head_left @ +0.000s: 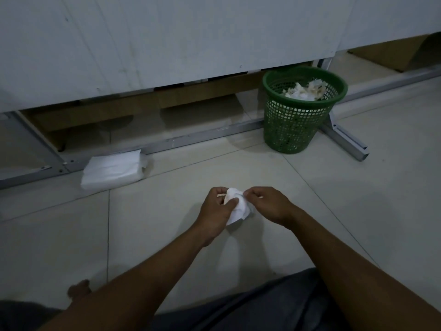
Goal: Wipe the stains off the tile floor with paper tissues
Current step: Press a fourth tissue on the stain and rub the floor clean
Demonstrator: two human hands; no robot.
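No writing, label, brand, number or sign can be read anywhere in this dim view. The pack of tissues [112, 169] by the metal frame shows plain white wrapping, and the green basket [301, 111] bears no mark that can be made out.
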